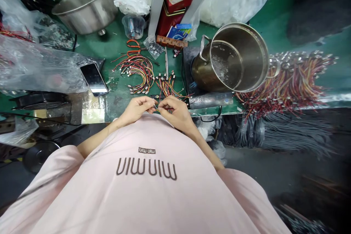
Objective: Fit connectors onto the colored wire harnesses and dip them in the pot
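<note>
At the bench's near edge, my left hand (139, 108) and my right hand (175, 112) meet with fingertips almost touching. Both pinch a small wire lead (156, 108) with thin coloured strands; its connector end is mostly hidden by my fingers. Just beyond them lies a small pile of wire leads (166, 87) in red, yellow and black with metal ends. To its left a larger curved bundle of similar leads (141, 69) rests on the green bench top. Orange-handled pliers (133, 48) lie behind that bundle.
A tall steel pot (203, 73) stands on a dark plate to the right, beside a big heap of wire leads (287, 84). A phone (94, 79) lies left, near plastic bags (49, 67). Behind are a steel basin (86, 9), a plastic tub (134, 26) and a red tin (171, 16).
</note>
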Demonstrator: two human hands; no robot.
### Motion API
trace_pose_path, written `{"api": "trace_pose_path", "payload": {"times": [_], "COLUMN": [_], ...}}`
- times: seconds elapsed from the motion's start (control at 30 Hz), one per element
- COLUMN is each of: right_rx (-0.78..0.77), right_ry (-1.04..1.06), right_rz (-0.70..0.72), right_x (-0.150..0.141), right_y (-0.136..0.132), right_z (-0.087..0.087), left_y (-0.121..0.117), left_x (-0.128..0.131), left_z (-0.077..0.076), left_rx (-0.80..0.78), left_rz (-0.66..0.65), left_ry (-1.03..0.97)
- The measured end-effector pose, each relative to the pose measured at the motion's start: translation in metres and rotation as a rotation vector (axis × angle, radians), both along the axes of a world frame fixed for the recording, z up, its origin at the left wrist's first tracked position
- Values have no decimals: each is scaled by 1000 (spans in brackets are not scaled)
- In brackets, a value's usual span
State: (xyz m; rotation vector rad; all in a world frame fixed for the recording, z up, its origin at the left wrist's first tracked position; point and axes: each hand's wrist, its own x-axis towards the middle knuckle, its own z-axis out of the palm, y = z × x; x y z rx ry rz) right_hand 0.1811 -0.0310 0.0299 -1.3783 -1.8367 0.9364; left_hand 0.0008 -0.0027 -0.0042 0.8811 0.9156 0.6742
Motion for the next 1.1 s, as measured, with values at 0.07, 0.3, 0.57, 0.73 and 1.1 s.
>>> {"api": "trace_pose_path", "payload": {"times": [0.07,0.3,0.57,0.73,1.1], "right_rx": [26,119,-1,31,-43], "right_ry": [-17,-32,12,11,69], "right_rz": [-4,-15,9,4,-6], "right_x": [-2,-10,0,-4,-2], "right_y": [-1,0,1,-1,3], "right_z": [-1,-4,-2,-4,-5], "left_y": [-1,-4,-4,-5,-6], "left_x": [0,2,0,2,0], "left_z": [0,-3,0,-3,-4], "left_rx": [11,-56,-60,-51,-56], "left_rz": [-1,6,38,23,45], "left_ry": [15,-35,-10,-16,-21]}}
